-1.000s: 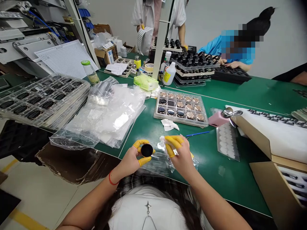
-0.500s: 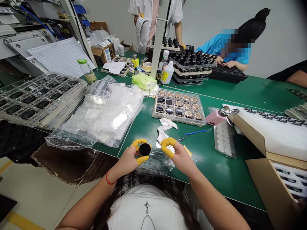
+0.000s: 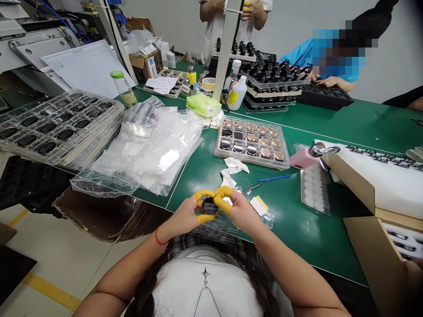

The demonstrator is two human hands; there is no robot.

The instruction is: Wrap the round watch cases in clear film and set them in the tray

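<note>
My left hand (image 3: 188, 213), in yellow finger cots, grips a round black watch face (image 3: 209, 206) by its rim, thumb below and fingers above. Small white print shows on its dark surface. My right hand (image 3: 236, 204), also in yellow finger cots, is closed in a pinch at the upper right edge of the watch face and touches it. Whatever lies between those fingertips is hidden. Beyond the hands, a clear compartment tray (image 3: 253, 162) carries rose-gold round watch parts and several black round faces. Crumpled white tissue (image 3: 236, 165) lies between tray and hands.
Tweezers (image 3: 255, 186) and a blue stick (image 3: 274, 178) lie right of the tissue. A pink pump bottle (image 3: 304, 158), a sheet of white round stickers (image 3: 312, 189) and an open carton (image 3: 373, 251) stand right. Plastic bags (image 3: 148, 149) and stacked trays (image 3: 62, 125) fill the left.
My right hand has moved left to meet the watch face, and the two hands now touch it together. White print now shows on the face, which looked plain black before. The view has shifted slightly.
</note>
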